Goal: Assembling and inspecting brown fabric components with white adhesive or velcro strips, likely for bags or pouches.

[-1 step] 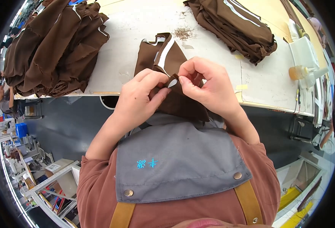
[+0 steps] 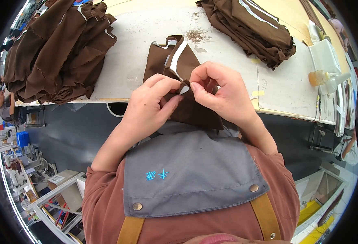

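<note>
A brown fabric piece point(image 2: 195, 110) with a white strip point(image 2: 178, 55) along its edge lies partly on the table and hangs over the front edge towards me. My left hand point(image 2: 148, 101) pinches its edge between thumb and forefinger, where a small white patch shows. Just to the right, my right hand point(image 2: 221, 89) is closed on the same edge, with thumb and forefinger pressed together. The two sets of fingertips almost meet. Whatever else lies inside the right fingers is hidden.
A tall heap of brown fabric pieces point(image 2: 61, 53) fills the table's left side. A stack of brown pieces with white strips point(image 2: 252, 28) lies back right. Brown thread scraps point(image 2: 196, 35) are scattered between them. A small bottle of yellowish liquid point(image 2: 318, 78) stands by the right edge.
Both hands keep their grip on the fabric edge. The fingertips have shifted only very slightly.
</note>
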{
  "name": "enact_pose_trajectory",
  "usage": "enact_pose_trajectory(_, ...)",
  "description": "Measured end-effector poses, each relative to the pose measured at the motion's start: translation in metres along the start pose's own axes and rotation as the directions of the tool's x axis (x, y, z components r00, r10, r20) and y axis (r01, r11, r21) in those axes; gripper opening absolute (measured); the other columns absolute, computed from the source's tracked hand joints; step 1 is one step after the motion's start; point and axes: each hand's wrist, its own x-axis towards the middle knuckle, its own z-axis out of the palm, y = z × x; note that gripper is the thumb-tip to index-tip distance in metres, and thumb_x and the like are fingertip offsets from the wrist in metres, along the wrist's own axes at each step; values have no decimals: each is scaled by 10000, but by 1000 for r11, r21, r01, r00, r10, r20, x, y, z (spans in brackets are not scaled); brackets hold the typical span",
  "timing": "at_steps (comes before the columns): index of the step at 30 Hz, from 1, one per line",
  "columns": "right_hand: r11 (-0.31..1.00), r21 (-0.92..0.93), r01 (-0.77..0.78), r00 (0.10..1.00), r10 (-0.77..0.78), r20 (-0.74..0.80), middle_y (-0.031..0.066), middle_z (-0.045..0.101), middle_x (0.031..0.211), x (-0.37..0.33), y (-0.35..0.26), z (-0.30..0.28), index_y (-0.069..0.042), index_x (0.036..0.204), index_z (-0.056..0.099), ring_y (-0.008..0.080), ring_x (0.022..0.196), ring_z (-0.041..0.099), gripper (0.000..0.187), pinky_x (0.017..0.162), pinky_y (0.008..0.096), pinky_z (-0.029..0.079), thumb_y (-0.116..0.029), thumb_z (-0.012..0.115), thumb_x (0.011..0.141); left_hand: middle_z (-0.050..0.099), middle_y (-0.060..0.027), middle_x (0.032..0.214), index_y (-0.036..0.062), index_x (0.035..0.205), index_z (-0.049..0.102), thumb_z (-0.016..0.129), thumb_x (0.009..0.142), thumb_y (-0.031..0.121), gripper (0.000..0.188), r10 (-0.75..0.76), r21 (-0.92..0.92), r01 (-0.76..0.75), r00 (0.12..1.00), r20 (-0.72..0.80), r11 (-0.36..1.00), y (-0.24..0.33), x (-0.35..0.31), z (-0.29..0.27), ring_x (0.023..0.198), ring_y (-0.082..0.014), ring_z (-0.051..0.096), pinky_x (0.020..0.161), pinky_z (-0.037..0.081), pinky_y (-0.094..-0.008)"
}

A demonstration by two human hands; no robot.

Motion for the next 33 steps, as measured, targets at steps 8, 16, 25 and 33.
enact_pose_trajectory(8,999,14,48,998,-48,49,8,613,804,-3,-3,3,-16,893,618,63,682,555,82,595,212,463,7,671,836,563,-11,997,0,1123,576,612,965,111,197,-157,-791,304,953,260,531,-2,-1,4,736,-50,581,584,526,-210)
enact_pose_trajectory(16,989,-84,123,992,-125,-25,70,599,764,-5,0,12,-26,859,597,160,659,621,100,598,281,513,-22,682,807,535,7,930,5,968,601,614,944,66,67,-226,-659,194,973,38,727,-3,-5,15,766,-39,573,619,524,-200)
enact_pose_trajectory(25,994,-79,79,997,-81,-17,60,604,748,-5,3,17,-42,865,611,159,638,613,99,579,282,504,-38,687,801,570,-2,930,-8,954,613,558,947,18,61,-200,-766,155,979,36,623,-6,-6,14,837,-70,611,746,571,-252)
enact_pose_trajectory(33,682,-506,528,757,-648,-84,11,631,886,-5,17,13,-127,1038,693,188,763,626,340,651,328,516,-174,787,715,626,-16,916,-7,976,635,526,1006,100,156,-311,-892,197,948,68,406,-10,-7,17,833,-102,651,780,590,-283)
